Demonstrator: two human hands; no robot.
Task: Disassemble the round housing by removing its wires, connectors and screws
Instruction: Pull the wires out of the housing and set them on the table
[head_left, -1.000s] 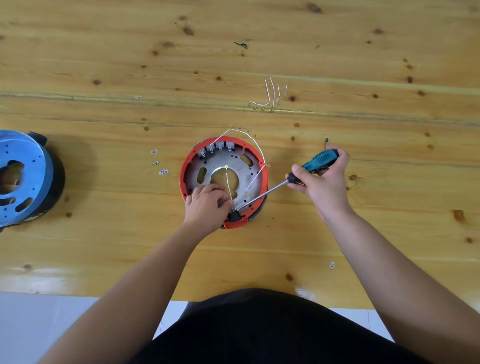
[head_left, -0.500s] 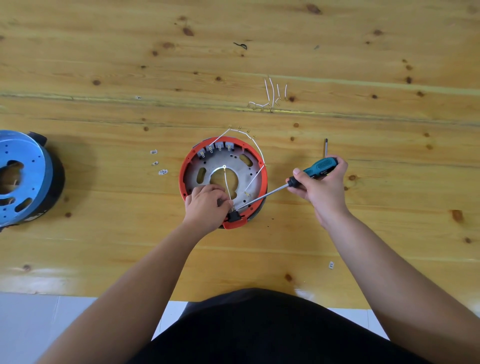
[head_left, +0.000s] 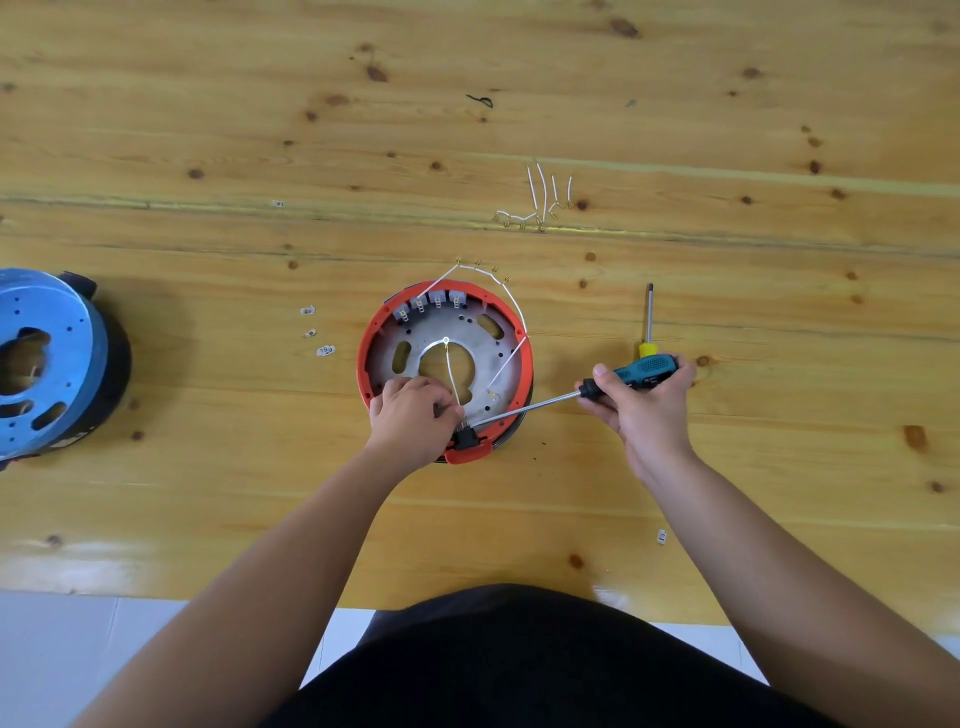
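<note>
Your right hand (head_left: 647, 400) grips the teal-handled screwdriver (head_left: 582, 396), tip at the black connector (head_left: 466, 435); your left hand (head_left: 413, 415), fingers curled, pinches there on the red-rimmed round housing (head_left: 447, 364), mid-table.

Housings (head_left: 447, 364), wires (head_left: 540, 202) on table (head_left: 779, 78)

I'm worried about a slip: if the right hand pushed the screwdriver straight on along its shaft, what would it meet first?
Probably the black connector at the red housing's near rim, with the left hand right behind it; depth is hard to judge.
</note>
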